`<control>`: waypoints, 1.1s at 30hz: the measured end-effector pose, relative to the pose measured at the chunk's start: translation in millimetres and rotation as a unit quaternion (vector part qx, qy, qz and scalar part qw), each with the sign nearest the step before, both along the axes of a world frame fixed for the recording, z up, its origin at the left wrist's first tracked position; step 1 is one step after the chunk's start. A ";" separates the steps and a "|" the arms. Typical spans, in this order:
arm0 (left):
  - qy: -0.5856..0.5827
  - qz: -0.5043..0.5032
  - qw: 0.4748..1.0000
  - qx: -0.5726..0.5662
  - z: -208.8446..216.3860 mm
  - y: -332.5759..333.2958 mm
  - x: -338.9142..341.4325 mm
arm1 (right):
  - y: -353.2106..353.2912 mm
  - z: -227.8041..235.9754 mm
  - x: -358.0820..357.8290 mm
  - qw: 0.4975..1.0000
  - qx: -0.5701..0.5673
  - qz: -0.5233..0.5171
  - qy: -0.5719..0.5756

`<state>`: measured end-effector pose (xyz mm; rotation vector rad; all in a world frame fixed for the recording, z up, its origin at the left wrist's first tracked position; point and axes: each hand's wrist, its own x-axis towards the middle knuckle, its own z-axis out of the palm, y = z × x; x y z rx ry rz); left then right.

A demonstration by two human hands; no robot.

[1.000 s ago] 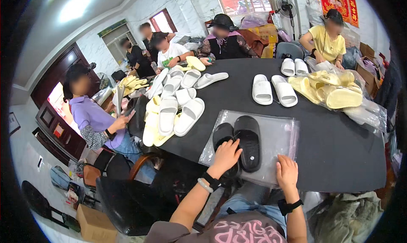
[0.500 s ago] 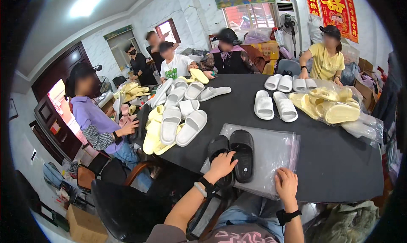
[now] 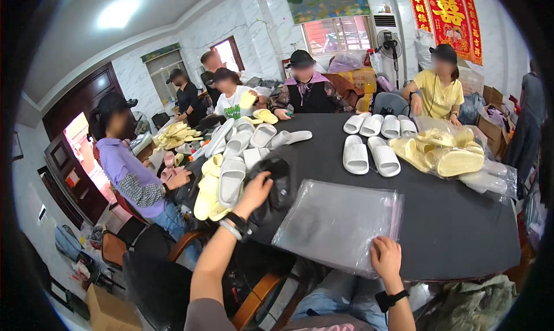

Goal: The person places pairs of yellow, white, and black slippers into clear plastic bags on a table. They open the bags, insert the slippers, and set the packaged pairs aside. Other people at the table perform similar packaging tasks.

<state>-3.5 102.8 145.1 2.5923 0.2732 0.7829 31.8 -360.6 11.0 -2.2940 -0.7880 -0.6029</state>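
A pair of black slide sandals (image 3: 280,184) is at the table's near left, beside grey and yellow slides. My left hand (image 3: 258,193) has its fingers curled over their near side, with the far part blurred. A flat clear plastic bag (image 3: 334,224) lies in front of me on the black table. At its near right corner, my right hand (image 3: 386,257) has bent fingers closed on the bag's edge. Grey slides (image 3: 232,181) and yellow slides (image 3: 206,199) are heaped just left of the black pair.
Two rows of white slides (image 3: 370,156) stand at the far right of the black table (image 3: 456,230). Next to them lie bagged yellow slides (image 3: 459,161). Several people are around the table. A chair with a wooden armrest (image 3: 259,302) is at my left.
My left hand has moved the black slides off the plastic bag, leftward and away from me, to the grey pile. My right hand stays at the bag's corner.
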 end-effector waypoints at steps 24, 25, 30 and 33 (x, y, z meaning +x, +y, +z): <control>-0.081 -0.121 0.988 0.052 -13.4 36.0 28.2 | 9.1 17.9 3.7 0.993 -0.080 -0.016 0.083; -0.041 -0.142 0.988 0.037 -22.0 14.7 11.8 | 12.4 19.1 5.9 0.994 -0.079 -0.012 0.080; 0.149 -0.162 0.975 0.007 -87.1 -48.2 -28.1 | 8.8 21.6 5.6 0.993 -0.091 -0.011 0.070; 0.196 -0.094 0.976 -0.011 -124.2 -46.8 -29.5 | 5.4 23.0 6.7 0.990 -0.103 0.009 0.092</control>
